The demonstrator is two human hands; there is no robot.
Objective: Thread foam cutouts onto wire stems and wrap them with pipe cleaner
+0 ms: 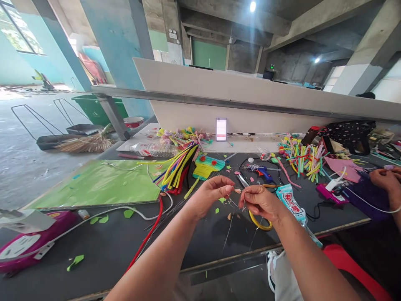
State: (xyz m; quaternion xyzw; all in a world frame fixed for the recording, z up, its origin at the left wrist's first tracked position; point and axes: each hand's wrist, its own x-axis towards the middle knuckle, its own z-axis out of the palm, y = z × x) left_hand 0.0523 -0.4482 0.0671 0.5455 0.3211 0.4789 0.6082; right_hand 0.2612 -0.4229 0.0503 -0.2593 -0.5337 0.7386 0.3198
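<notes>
My left hand [211,196] is over the middle of the dark table, its thumb and index finger pinched together. Close by on the right, my right hand [261,202] is also pinched, its fingertips near those of the left. Whatever lies between the fingers is too thin and small to make out. Behind my left hand lies a yellow and teal fuzzy piece [206,167] with red flower shapes. Scissors with yellow handles [261,223] lie partly under my right hand. A blue glue gun [263,173] rests behind them.
Bundled pipe cleaners [177,171] lie left of the hands, more [302,156] at the back right. A green sheet [100,184] covers the left side. A phone [221,129] stands at the back. Another person's hand [387,182] is at the far right.
</notes>
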